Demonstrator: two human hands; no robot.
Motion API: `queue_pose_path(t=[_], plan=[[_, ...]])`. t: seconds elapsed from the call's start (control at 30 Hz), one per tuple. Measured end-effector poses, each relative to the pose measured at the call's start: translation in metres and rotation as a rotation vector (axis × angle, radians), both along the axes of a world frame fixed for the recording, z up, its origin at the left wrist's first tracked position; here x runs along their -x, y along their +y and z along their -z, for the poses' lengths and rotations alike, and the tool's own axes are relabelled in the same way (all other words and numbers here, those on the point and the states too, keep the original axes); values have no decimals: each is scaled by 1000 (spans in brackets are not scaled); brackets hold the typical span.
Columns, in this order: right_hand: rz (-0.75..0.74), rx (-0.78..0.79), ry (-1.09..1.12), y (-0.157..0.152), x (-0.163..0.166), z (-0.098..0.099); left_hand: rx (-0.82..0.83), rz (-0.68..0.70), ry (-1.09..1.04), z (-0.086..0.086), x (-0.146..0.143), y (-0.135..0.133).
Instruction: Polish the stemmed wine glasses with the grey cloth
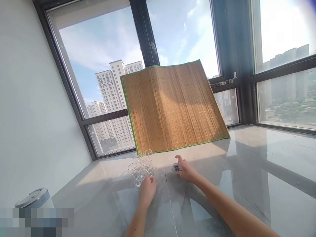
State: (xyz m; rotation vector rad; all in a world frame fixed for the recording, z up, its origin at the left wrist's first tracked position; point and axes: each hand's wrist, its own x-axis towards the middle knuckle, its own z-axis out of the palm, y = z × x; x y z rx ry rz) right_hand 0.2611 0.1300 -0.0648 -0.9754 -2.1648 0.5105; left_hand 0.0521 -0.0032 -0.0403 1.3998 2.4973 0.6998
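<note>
From the head camera, the relation to judge by is between your left grip (148,188) and the clear glasses (140,168). They stand in a tight cluster just beyond it and slightly to its left, on the left part of the window ledge (98,200). Their rims face up, so you can take their long axes as roughly upright, though they overlap too much to count surely. Your left grip is clearly the nearer one. Its fingertips are bunched narrow at the cluster's near edge, but you cannot tell from here whether they pinch a glass or only touch it.

Your right grip (187,170) is apart from the glasses, over to the right. A small grey item (176,167) shows at its inner side, towards the cluster; its make and long axis are unclear. Your index finger sticks out past it, and whether the other fingers close on it is hidden.

The ledge is pale, glossy and full of reflections, with a thin seam (170,197) running between your two grips. Behind the glasses, a green-edged bamboo mat (172,112) leans against the window frame (144,33). High-rise buildings (118,89) show through the panes. To your left are a plain wall (32,98) and, in the near corner, a lidded container (34,197), partly masked by blurred blocks.
</note>
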Motion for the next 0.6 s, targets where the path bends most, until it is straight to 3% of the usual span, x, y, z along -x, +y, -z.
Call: queue_pose_path(t=[0.23, 0.4, 0.6], plan=[[-79, -95, 47, -19, 10, -10, -244, 212, 167, 5, -19, 5], [-79, -178, 170, -45, 22, -23, -169, 224, 91, 2, -25, 7], [-209, -337, 131, -62, 29, -29, -98, 234, 244, -5, -29, 2]])
